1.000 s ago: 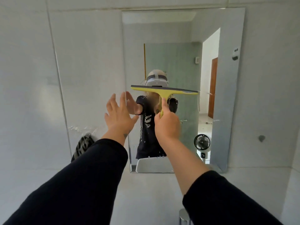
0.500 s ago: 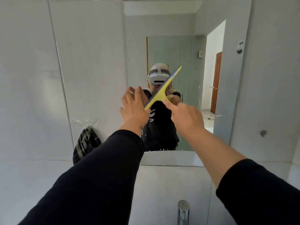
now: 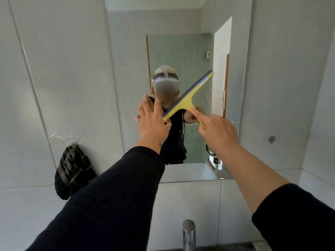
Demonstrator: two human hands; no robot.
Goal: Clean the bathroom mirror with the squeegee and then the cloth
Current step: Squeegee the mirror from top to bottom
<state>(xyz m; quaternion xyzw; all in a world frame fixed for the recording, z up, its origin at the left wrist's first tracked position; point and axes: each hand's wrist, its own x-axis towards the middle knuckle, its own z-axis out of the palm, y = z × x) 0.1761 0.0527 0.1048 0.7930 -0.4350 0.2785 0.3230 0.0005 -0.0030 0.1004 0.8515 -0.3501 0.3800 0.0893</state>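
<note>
The wall mirror [image 3: 181, 24] fills the middle of the head view. My right hand [image 3: 216, 129] is shut on the handle of a yellow squeegee [image 3: 188, 98], with the forefinger stretched along the handle. Its blade runs diagonally, low at the left and high at the right, against the glass. My left hand [image 3: 151, 122] is spread flat with fingers apart at the blade's lower left end, touching or nearly touching it. A dark plaid cloth [image 3: 72, 171] hangs on the tiled wall left of the mirror.
A chrome tap [image 3: 188, 234] stands at the bottom centre below the mirror. White tiled wall surrounds the mirror, with a small grey hook [image 3: 271, 139] on the right. A side wall closes in at the far right.
The squeegee has turned from level to a steep diagonal. My left hand has moved right to its lower end. The view has come closer to the mirror.
</note>
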